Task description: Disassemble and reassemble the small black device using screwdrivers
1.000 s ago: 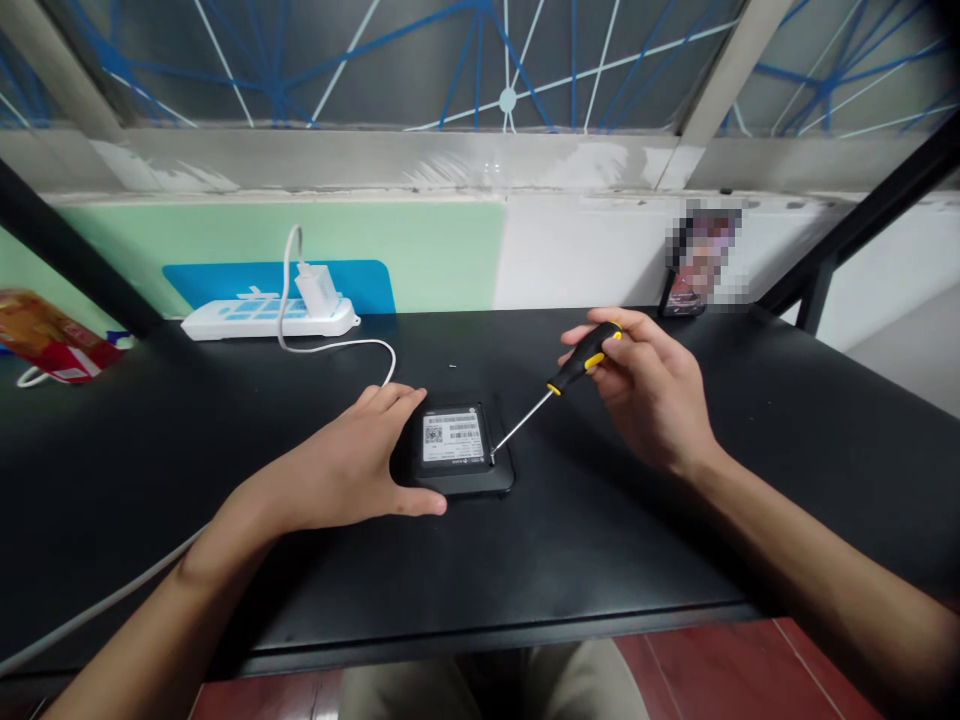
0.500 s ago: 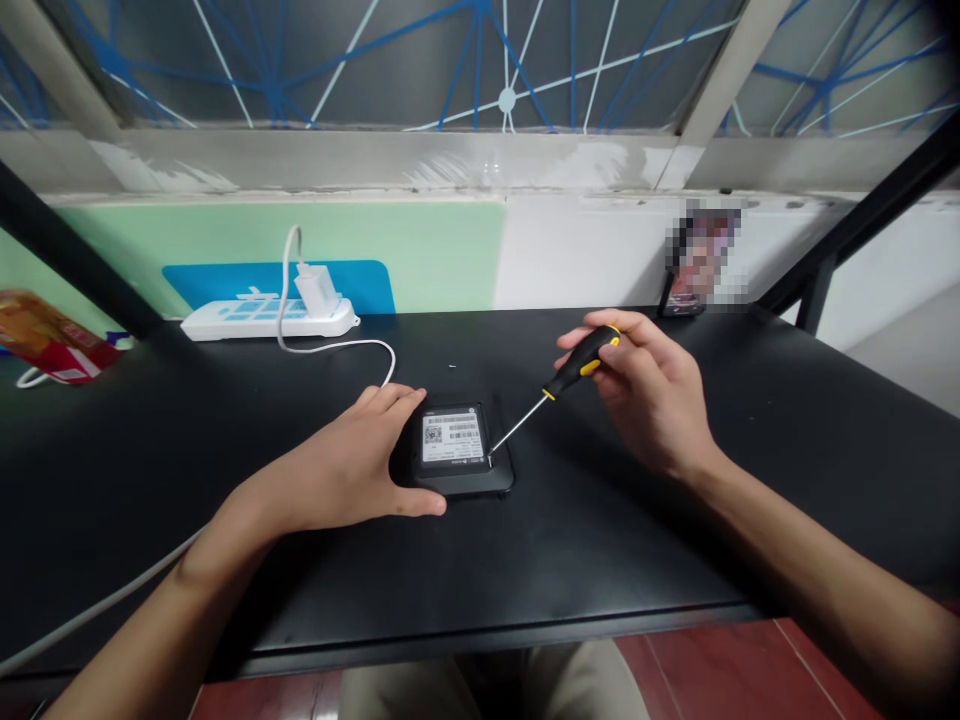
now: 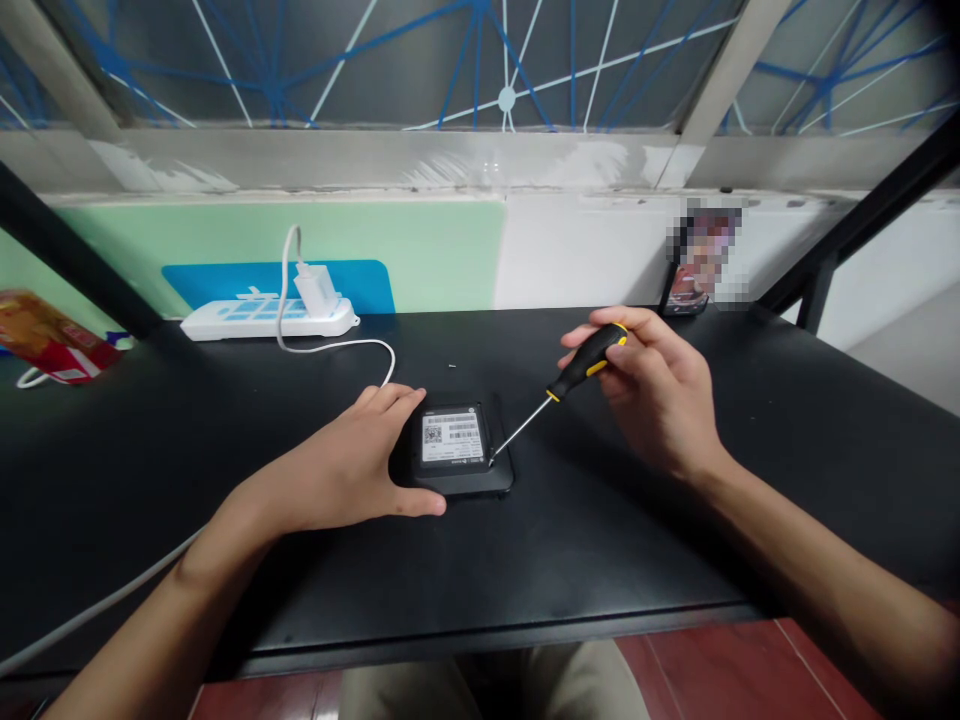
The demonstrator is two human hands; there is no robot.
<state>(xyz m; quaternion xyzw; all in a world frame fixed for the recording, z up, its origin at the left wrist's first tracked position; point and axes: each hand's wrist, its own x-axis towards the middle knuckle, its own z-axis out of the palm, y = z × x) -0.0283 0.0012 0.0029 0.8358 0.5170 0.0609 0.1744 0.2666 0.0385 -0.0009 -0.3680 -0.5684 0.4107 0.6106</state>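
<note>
A flat black drive tray (image 3: pixel 466 483) lies on the black table, with a drive that looks like an SSD (image 3: pixel 454 437) set in it, its label white with a QR code. My left hand (image 3: pixel 360 460) grips the tray from its left side, thumb along the near edge and fingers at the far edge. In my right hand (image 3: pixel 660 385) is a black and yellow screwdriver (image 3: pixel 585 365), held by its handle and slanting down to the left. Its tip meets the tray's near right corner; the tip's exact seat is too small to tell. Behind the tray lies a tiny screw (image 3: pixel 452 366).
A white power strip (image 3: pixel 225 322) with a charger (image 3: pixel 316 290) plugged in stands at the back left, its white cable (image 3: pixel 337 346) curving towards my left hand. At the far left lies a red and orange packet (image 3: pixel 64 340). A phone (image 3: pixel 690 275) leans against the back wall.
My right hand and the screwdriver have shifted slightly to the right, and the tip sits a little closer to the tray's near corner. My left hand and the tray have stayed put.
</note>
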